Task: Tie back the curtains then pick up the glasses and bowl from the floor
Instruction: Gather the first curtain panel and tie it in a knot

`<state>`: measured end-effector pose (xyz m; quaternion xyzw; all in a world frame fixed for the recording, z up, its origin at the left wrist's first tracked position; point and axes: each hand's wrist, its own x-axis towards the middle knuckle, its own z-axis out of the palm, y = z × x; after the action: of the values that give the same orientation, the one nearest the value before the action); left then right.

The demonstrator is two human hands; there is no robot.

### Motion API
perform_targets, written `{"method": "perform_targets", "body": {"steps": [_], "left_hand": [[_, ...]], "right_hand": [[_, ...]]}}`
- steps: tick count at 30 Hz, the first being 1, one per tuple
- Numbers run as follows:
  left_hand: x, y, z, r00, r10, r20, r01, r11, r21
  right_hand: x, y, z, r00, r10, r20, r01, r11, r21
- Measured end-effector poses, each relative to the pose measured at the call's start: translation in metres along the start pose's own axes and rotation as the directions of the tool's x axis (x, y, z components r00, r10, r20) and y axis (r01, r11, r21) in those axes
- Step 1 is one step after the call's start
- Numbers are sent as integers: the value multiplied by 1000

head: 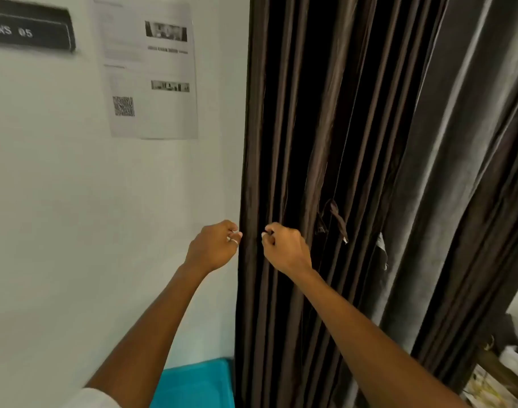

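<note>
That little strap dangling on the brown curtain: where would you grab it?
Pinch the strap by its loose lower end, from the front; it hangs free of the curtain folds, while its top seems fixed to the fabric. The right hand is nearer.

Dim even light in my view: white painted wall (60, 201) reads grey, dark brown pleated fabric curtain (310, 142) folds crush to black, white printed paper sheet (151, 69) blurred, edges bowed.

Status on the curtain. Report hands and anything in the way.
Left hand curled at curtain edge, grip unclear. Right hand pinching a front fold. Curtain hanging, not yet tied; loose strap dangles right of the hands. Nothing blocking.
</note>
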<state>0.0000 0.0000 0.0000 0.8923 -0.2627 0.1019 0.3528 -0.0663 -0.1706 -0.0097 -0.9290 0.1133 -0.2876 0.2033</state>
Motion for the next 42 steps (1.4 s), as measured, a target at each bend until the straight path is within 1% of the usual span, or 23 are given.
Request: {"method": "perform_targets", "body": {"steps": [3,6,10,12,15,20,22,24,27,29,31,32,33,35,37,38,40,42], "left_hand": [[5,-13,7,1000,-2,26,4,999,-53],[7,-28,12,997,-9,77,16,996,-91],[18,-37,8,998,-9,66,16,994,-111],[21,-35,6,998,-8,64,16,992,-125],[28,-26,4,998,-13,54,20,991,-129],[37,4,9,999,-44,1,44,991,-126],[40,12,12,997,-38,-74,35,999,-39],[43,16,13,989,-56,-139,64,996,54],[42,14,14,976,-72,-205,89,993,76],[40,13,15,969,-73,-236,94,992,80],[37,11,14,964,-68,-256,91,993,78],[36,10,14,963,-68,-260,90,993,74],[34,10,13,962,-68,-264,91,993,73],[31,10,12,960,-77,-269,102,992,79],[28,10,10,959,-92,-269,118,990,81],[27,10,9,959,-97,-267,122,989,80],[26,12,8,960,-98,-264,121,990,72],[25,13,9,962,-88,-257,108,992,63]], "right_hand": [[7,-11,10,996,68,-64,-68,998,-2],[12,-23,21,992,118,-51,-121,992,-47],[22,-29,30,984,168,-59,-175,977,-125],[24,-28,35,985,163,-61,-170,977,-131],[25,-25,39,990,123,-71,-131,985,-110],[21,-30,49,1000,-27,-4,27,995,-93],[19,-34,50,997,-72,13,73,993,-95],[18,-36,52,995,-100,25,102,991,-90],[18,-34,53,986,-161,30,161,987,-11],[19,-30,51,978,-196,67,191,979,70],[17,-23,46,972,-215,95,204,973,108],[17,-18,42,974,-215,76,206,972,111],[16,-14,38,977,-210,23,206,972,111],[14,-7,29,973,-164,-164,186,974,127],[15,-3,18,941,-58,-333,127,974,190],[16,-1,13,927,2,-376,88,971,222],[18,1,5,922,84,-379,13,969,246],[21,3,0,940,118,-319,-48,974,220]]}}
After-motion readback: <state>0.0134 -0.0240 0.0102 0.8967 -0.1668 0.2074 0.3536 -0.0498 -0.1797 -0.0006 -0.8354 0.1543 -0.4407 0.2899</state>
